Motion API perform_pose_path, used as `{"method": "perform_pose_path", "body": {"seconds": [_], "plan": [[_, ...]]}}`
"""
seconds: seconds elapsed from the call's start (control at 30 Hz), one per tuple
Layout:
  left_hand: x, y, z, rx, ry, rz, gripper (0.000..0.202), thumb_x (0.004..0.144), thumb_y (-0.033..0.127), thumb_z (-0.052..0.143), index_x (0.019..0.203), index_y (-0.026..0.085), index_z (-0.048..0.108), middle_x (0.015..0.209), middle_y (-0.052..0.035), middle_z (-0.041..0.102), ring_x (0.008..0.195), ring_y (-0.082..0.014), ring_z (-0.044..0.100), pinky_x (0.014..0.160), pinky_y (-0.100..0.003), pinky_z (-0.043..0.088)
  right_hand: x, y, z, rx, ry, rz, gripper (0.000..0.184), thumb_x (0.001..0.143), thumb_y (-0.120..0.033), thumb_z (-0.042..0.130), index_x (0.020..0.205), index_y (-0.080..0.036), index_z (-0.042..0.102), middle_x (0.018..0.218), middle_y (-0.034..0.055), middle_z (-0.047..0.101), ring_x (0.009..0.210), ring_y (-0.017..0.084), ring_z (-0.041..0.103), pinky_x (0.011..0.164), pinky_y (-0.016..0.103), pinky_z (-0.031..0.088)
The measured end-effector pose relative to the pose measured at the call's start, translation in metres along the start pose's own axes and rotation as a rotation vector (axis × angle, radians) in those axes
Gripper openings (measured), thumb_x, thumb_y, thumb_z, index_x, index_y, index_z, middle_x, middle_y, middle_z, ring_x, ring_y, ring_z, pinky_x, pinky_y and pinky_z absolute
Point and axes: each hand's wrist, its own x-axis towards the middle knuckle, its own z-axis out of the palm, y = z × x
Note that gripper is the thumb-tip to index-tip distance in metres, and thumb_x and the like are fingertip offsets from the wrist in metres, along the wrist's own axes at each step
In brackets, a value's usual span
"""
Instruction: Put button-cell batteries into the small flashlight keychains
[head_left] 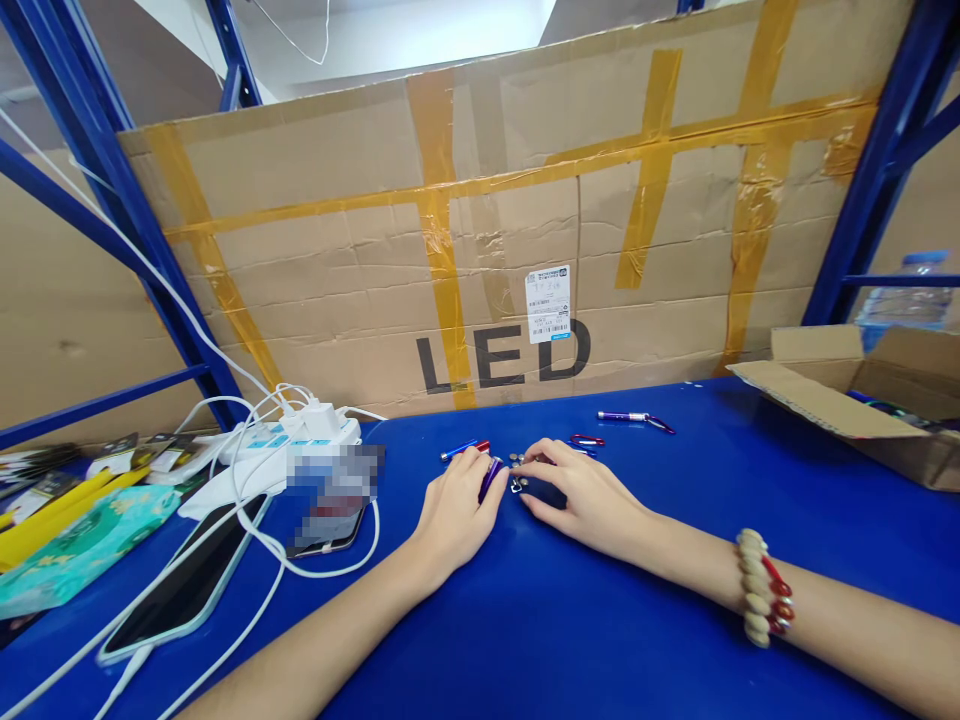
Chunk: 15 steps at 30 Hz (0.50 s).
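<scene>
My left hand [459,512] rests over the blue table with its fingers closed around a purple metal tube [489,482], which looks like a small flashlight body. Under and beside those fingers lie a blue tube [456,451] and a red one, partly covered. Opposite it, my right hand [589,492] curves over the table, thumb and fingers apart. Near its fingertips sit several small round silver pieces [514,458], like button cells, and a small silver clip [516,486]. Just behind the right hand lies a red carabiner [587,440].
A purple flashlight with a carabiner [622,416] lies farther back. On the left are a phone [187,580], white cables, a power strip [262,440] and colourful packets [90,540]. An open cardboard box [825,400] stands at right. Taped cardboard [337,270] closes off the back.
</scene>
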Motion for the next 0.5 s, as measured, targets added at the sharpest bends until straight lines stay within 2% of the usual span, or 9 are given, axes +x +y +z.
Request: {"method": "perform_pose_path", "body": {"seconds": [0.2,0.5], "plan": [[0.0004,0.0003,0.0002,0.000,0.003,0.003,0.026,0.091,0.033,0.033,0.077,0.019,0.052,0.089,-0.0023,0.057,0.089,-0.0178,0.055,0.073,-0.031,0.046,-0.0007,0.0017,0.0025,0.012,-0.051,-0.037,0.027,0.085,-0.026,0.047,0.109,-0.022,0.058,0.110,0.0088,0.052,0.101,0.021,0.050,0.087,0.041,0.044],[0.0002,0.0017,-0.0016,-0.021,0.009,0.011,0.028,0.091,0.033,0.033,0.077,0.019,0.052,0.087,-0.0025,0.057,0.085,-0.0172,0.056,0.072,-0.031,0.047,0.0003,0.0017,0.0013,0.026,-0.022,-0.027,0.018,0.082,-0.024,0.051,0.097,-0.021,0.062,0.107,0.0076,0.054,0.098,0.020,0.052,0.085,0.038,0.045]]}}
